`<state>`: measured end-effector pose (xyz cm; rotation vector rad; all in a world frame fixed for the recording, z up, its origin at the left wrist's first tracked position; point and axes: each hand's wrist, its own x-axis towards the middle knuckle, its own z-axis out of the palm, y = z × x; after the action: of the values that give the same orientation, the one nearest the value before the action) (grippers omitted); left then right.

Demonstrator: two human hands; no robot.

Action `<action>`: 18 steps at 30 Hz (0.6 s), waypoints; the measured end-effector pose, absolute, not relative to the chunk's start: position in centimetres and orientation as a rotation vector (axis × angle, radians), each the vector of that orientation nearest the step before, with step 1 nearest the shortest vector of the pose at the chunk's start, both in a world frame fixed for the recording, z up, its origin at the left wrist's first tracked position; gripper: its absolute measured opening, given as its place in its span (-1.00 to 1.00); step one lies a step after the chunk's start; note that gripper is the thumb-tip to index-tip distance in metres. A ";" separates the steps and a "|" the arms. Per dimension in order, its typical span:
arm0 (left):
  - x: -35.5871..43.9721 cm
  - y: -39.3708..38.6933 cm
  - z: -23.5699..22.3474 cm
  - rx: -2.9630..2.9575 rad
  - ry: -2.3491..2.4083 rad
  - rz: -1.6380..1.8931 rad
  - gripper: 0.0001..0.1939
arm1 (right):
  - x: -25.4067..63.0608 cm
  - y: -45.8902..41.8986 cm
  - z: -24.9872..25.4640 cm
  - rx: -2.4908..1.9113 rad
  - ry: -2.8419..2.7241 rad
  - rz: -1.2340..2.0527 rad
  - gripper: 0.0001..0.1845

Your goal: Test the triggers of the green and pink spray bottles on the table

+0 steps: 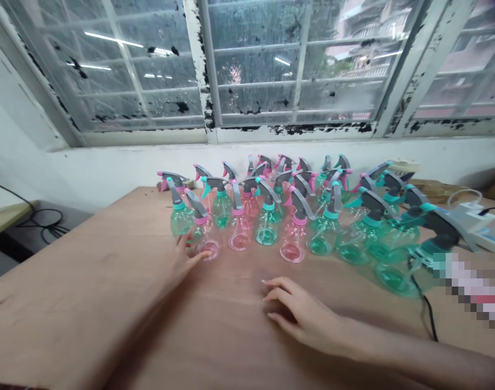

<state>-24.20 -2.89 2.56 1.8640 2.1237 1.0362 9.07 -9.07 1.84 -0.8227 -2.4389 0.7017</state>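
Note:
Several small spray bottles, pink and teal with grey triggers, stand in rows on a wooden table (88, 303) below a window. My left hand (185, 257) reaches to the front-left pink bottle (204, 233), its fingers apart and touching the bottle's base. My right hand (298, 311) rests on the tabletop in front of the rows, fingers loosely curled and apart, holding nothing. The nearest bottle to it is a pink one (295, 238).
A white power strip (481, 227) with a black cable (428, 314) lies at the right edge. More teal bottles (397, 260) crowd the right side. A dirty barred window (251, 65) and white sill run behind. Black cables (47, 222) lie on a surface at the left.

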 end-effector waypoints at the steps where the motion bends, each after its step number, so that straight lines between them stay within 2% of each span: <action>1: -24.3 -3.2 3.0 1.881 2.129 1.017 -0.26 | 9.2 -9.2 1.9 -0.827 -2.445 0.685 -0.76; 3: -24.4 -4.2 4.4 1.945 2.139 1.000 -0.16 | 9.6 -9.4 2.2 -0.833 -2.454 0.648 -0.76; 5: -24.0 -5.5 6.8 2.028 2.178 1.044 -0.17 | 10.3 -9.7 2.5 -0.836 -2.457 0.619 -0.76; 9: -21.7 -6.5 13.6 2.013 2.325 1.255 -0.54 | 11.9 -10.0 3.4 -0.849 -2.466 0.557 -0.75; 11: -20.2 -4.8 16.9 2.174 2.345 1.248 -0.56 | 12.6 -10.0 4.0 -0.851 -2.467 0.507 -0.74; 12: -19.5 -3.3 18.2 2.322 2.372 1.109 -0.57 | 12.9 -10.1 4.3 -0.847 -2.468 0.478 -0.73; 13: -18.9 -1.6 19.3 2.473 2.403 0.815 -0.58 | 13.3 -10.1 4.7 -0.840 -2.471 0.450 -0.72; 15: -18.0 2.3 20.7 2.516 2.415 0.570 -0.64 | 14.0 -10.3 5.5 -0.824 -2.481 0.392 -0.71; 18: -17.2 7.0 21.5 2.451 2.425 0.206 -0.64 | 15.6 -11.1 7.0 -0.827 -2.475 0.295 -0.72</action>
<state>-17.22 6.96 21.53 2.4514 2.4253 0.2062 15.55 -11.09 6.95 -0.8267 -2.4747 0.2951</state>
